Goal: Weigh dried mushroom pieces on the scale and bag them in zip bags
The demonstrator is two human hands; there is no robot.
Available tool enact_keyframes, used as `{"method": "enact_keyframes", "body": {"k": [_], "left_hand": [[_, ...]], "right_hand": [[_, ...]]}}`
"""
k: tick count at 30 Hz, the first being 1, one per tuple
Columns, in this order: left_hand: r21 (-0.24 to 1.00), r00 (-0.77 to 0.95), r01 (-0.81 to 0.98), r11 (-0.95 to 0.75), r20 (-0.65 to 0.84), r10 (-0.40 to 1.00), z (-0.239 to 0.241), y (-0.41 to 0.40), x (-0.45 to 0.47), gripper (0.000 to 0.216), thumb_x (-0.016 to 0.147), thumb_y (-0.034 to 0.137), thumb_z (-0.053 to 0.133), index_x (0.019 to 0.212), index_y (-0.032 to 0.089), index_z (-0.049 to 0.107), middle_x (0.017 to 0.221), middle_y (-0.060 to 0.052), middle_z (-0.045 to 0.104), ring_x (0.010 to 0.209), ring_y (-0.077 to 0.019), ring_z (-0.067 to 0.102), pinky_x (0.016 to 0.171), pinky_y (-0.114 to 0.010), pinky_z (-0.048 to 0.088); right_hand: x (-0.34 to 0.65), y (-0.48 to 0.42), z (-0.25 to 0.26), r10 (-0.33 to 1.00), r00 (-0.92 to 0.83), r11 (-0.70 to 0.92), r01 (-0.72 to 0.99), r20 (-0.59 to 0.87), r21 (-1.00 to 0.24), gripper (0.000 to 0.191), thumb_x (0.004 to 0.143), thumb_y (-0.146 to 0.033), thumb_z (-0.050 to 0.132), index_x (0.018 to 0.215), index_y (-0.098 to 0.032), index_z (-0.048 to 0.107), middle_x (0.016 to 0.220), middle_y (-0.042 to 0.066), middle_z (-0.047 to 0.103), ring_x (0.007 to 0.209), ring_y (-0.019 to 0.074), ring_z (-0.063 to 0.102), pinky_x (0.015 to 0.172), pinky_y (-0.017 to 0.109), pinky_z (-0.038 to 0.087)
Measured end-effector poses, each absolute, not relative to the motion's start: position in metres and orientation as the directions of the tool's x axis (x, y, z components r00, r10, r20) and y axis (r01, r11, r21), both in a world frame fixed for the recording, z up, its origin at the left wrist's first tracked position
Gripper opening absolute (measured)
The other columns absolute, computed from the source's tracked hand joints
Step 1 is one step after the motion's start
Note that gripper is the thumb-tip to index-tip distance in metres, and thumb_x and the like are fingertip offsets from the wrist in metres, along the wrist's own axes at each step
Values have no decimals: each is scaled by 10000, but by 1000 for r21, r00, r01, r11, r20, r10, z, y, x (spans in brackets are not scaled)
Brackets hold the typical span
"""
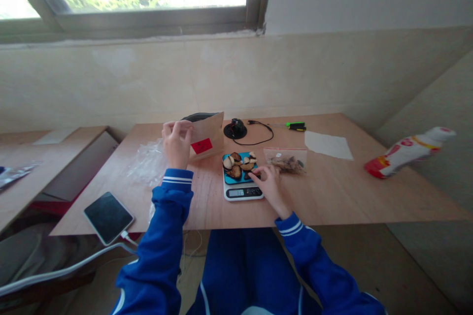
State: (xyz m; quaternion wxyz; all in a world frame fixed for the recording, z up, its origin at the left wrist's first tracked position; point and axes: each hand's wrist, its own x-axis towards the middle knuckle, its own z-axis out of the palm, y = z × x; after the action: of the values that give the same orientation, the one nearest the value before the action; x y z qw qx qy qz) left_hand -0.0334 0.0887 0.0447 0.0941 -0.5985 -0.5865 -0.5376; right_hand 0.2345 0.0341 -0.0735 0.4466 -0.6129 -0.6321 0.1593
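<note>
My left hand [178, 143] is closed on the upper left edge of a brown kraft paper bag [212, 130] with a red label, standing behind the scale. On the blue tray of a small white digital kitchen scale [244, 193] lie several brown and cream dried slices [234, 172], perhaps dried mushroom. My right hand [271, 184] reaches over the tray's right side, thumb and forefinger pinched around a dark dried slice [253, 175]. Just beyond that hand is a clear zip bag [290, 163] of brownish dried pieces.
Crumpled clear plastic [146, 162] and a tablet-like device [109, 217] with a white cable are at left. Behind the scale sit a black round-based device [235, 129] with a cable and two screwdrivers [295, 126]. White paper [328, 145] and a tilted red-white bottle [406, 151] are at right.
</note>
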Motion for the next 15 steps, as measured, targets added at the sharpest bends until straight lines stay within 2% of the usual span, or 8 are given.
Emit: {"method": "enact_keyframes", "body": {"k": [2,5,9,15], "left_hand": [[520,-267,800,-299,755,599,44,89,-34,158,834,321,588,954,251,664,985,-52,532,982,-220,538,930,-379,447],[522,-268,800,-297,753,601,43,89,-34,164,834,321,584,960,252,664,993,-53,535,983,-222,540,926,-379,452],[521,-268,802,-291,750,604,44,87,-33,156,835,310,579,953,249,660,989,-56,537,1001,-231,531,931,-394,448],[528,-308,816,-236,742,596,48,88,-33,104,810,271,604,895,260,664,925,-47,523,962,-233,520,940,-413,432]], "right_hand": [[235,30,-72,891,193,188,668,412,-720,300,813,-492,580,744,-205,632,898,91,613,967,270,538,923,443,383],[243,20,-71,875,229,205,623,427,-755,321,868,-489,484,792,-208,620,923,99,595,965,260,546,907,426,403],[261,-3,-71,905,193,226,537,380,-812,307,891,-468,437,825,-222,609,894,93,601,922,248,558,836,395,445],[285,-40,-72,928,245,130,496,281,-859,362,861,-530,457,793,-217,627,872,102,628,863,255,570,758,385,458]]}}
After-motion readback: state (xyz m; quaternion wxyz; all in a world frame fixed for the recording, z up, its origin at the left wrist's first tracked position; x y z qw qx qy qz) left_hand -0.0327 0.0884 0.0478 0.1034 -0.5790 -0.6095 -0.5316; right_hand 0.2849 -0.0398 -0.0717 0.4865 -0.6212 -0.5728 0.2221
